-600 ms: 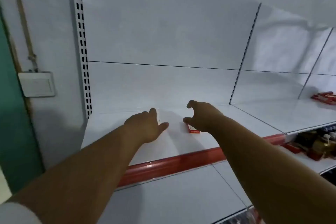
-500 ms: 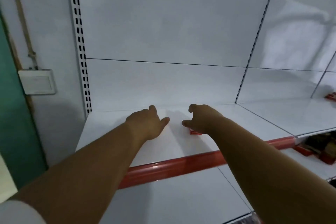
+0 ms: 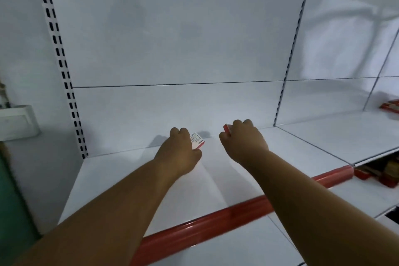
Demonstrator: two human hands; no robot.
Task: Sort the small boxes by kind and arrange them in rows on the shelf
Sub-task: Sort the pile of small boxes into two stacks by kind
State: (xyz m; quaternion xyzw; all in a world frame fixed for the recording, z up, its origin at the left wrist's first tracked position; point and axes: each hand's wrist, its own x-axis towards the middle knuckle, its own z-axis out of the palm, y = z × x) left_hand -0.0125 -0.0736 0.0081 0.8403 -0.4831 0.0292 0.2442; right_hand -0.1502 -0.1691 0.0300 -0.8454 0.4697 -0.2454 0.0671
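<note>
The white metal shelf with a red front strip (image 3: 194, 181) carries both hands. The left hand (image 3: 180, 153) grips a small white box with red edge (image 3: 197, 141), its printed text too small to read. The right hand (image 3: 243, 139) curls around a small red box (image 3: 226, 128), mostly hidden.
</note>
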